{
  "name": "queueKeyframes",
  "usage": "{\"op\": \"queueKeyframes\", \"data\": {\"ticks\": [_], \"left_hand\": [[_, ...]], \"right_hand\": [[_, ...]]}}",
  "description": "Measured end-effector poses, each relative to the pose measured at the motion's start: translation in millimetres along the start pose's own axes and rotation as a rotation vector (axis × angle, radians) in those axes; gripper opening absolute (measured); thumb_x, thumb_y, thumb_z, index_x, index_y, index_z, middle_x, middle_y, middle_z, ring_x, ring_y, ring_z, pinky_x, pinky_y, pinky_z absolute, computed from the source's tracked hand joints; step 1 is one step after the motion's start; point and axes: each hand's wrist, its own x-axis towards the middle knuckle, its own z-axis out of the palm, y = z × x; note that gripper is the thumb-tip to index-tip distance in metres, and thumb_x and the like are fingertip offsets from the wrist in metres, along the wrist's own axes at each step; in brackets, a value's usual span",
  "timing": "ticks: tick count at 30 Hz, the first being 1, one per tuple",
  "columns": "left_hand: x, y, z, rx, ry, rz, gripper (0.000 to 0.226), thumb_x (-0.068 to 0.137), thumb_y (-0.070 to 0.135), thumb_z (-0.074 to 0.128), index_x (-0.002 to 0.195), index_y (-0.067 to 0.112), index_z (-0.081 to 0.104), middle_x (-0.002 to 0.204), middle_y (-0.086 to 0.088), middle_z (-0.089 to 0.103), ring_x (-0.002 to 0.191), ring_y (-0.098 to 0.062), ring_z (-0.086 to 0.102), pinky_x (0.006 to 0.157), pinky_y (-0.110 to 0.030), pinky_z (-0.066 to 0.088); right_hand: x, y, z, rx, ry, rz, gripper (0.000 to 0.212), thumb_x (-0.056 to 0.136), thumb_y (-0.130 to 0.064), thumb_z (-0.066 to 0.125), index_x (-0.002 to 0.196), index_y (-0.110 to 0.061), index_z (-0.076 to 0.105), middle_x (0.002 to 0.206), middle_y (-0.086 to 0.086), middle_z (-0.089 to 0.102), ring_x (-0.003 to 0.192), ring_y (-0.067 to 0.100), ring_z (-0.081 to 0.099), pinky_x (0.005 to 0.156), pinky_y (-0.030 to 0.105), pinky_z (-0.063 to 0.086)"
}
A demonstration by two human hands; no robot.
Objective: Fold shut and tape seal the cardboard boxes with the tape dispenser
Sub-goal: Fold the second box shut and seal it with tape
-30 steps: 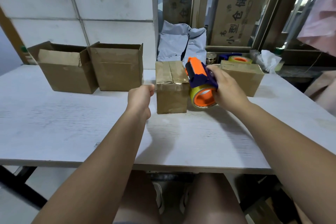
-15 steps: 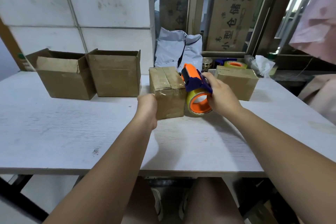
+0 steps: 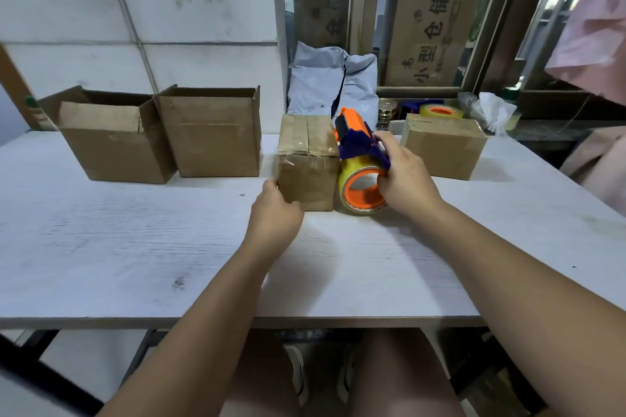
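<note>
A: Small brown taped cardboard box (image 3: 306, 162)?
B: Left hand (image 3: 274, 213) grips its near-left corner.
A: Orange-and-blue plastic tape dispenser (image 3: 355, 145)?
B: Touching the box's right side, clasped by right hand (image 3: 404, 179). Hands apart.

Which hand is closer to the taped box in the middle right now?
Left. The left hand holds the middle box at its lower left corner; the right hand grips the tape dispenser just right of it.
</note>
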Motion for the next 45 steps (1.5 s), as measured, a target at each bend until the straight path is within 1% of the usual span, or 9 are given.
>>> {"op": "queueKeyframes", "data": {"ticks": [2, 4, 6, 9, 15, 19, 22, 26, 45], "left_hand": [[-2, 2, -3, 0.043, 0.082, 0.049, 0.072, 0.092, 0.012, 0.048, 0.152, 0.012, 0.006, 0.156, -0.01, 0.02, 0.139, -0.025, 0.028, 0.106, -0.028, 0.027], [-8, 7, 0, 0.229, 0.231, 0.35, 0.083, 0.09, 0.017, 0.055, 0.152, 0.013, -0.001, 0.16, -0.004, 0.005, 0.146, -0.02, 0.009, 0.115, -0.028, 0.01], [-6, 9, 6, 0.534, 0.289, 0.573, 0.084, 0.09, 0.029, 0.056, 0.152, 0.015, 0.003, 0.16, -0.001, 0.007, 0.147, -0.02, 0.003, 0.117, -0.037, 0.0], [3, 13, 9, 0.814, 0.285, 0.514, 0.074, 0.092, 0.038, 0.051, 0.152, 0.021, 0.011, 0.155, 0.002, 0.022, 0.147, -0.022, 0.005, 0.114, -0.048, -0.009], [11, 15, 10, 0.923, 0.488, 0.58, 0.031, 0.079, 0.012, 0.064, 0.109, 0.02, 0.061, 0.114, -0.003, 0.06, 0.126, -0.025, 0.044, 0.108, -0.046, 0.001], [18, 19, 8, 0.951, 0.483, 0.619, 0.025, 0.078, 0.015, 0.067, 0.103, 0.016, 0.063, 0.1, -0.006, 0.062, 0.096, -0.025, 0.058, 0.115, -0.043, 0.016], [23, 17, 10, 0.945, 0.406, 0.628, 0.035, 0.083, 0.028, 0.067, 0.113, 0.013, 0.057, 0.119, -0.007, 0.059, 0.109, -0.027, 0.054, 0.11, -0.038, 0.027], [33, 13, 6, 0.935, 0.466, 0.764, 0.048, 0.057, 0.032, 0.088, 0.09, 0.008, 0.063, 0.09, -0.008, 0.068, 0.082, -0.03, 0.063, 0.073, -0.033, 0.05], [56, 5, -1, 0.756, 0.381, 0.883, 0.044, 0.058, 0.029, 0.088, 0.09, 0.009, 0.064, 0.094, -0.006, 0.067, 0.087, -0.033, 0.062, 0.053, -0.032, 0.051]], "right_hand": [[-1, 0, 0, 0.01, -0.01, 0.023, 0.065, 0.082, 0.008, 0.049, 0.136, -0.026, 0.037, 0.124, 0.01, 0.056, 0.106, 0.028, 0.049, 0.077, 0.033, 0.039], [-4, -2, 0, 0.043, -0.001, 0.036, 0.067, 0.081, 0.009, 0.049, 0.137, -0.026, 0.038, 0.125, 0.009, 0.056, 0.109, 0.029, 0.049, 0.079, 0.036, 0.042], [-7, -4, 2, 0.081, 0.016, 0.025, 0.068, 0.078, 0.011, 0.049, 0.135, -0.024, 0.04, 0.121, 0.01, 0.057, 0.107, 0.03, 0.049, 0.077, 0.034, 0.04], [-8, -4, 3, 0.122, 0.032, 0.019, 0.067, 0.076, 0.012, 0.048, 0.133, -0.024, 0.043, 0.114, 0.009, 0.059, 0.1, 0.028, 0.05, 0.074, 0.031, 0.037], [2, -3, -8, 0.149, 0.074, 0.081, 0.062, 0.076, 0.011, 0.049, 0.127, -0.026, 0.046, 0.109, 0.005, 0.06, 0.101, 0.026, 0.053, 0.075, 0.027, 0.037], [14, -4, -24, 0.047, 0.09, 0.037, 0.057, 0.075, 0.008, 0.054, 0.125, -0.02, 0.052, 0.119, 0.004, 0.059, 0.106, 0.022, 0.05, 0.076, 0.022, 0.032], [19, -5, -34, 0.011, 0.043, -0.003, 0.054, 0.074, 0.004, 0.063, 0.122, -0.017, 0.052, 0.116, 0.002, 0.054, 0.099, 0.015, 0.044, 0.078, 0.023, 0.032], [19, -5, -42, -0.003, 0.042, -0.038, 0.056, 0.071, 0.001, 0.067, 0.121, -0.018, 0.049, 0.11, -0.003, 0.047, 0.097, 0.015, 0.043, 0.076, 0.026, 0.035], [3, 16, -22, -0.035, 0.043, -0.003, 0.049, 0.073, 0.009, 0.053, 0.117, -0.011, 0.05, 0.11, 0.008, 0.054, 0.099, 0.028, 0.048, 0.072, 0.029, 0.032]]}}
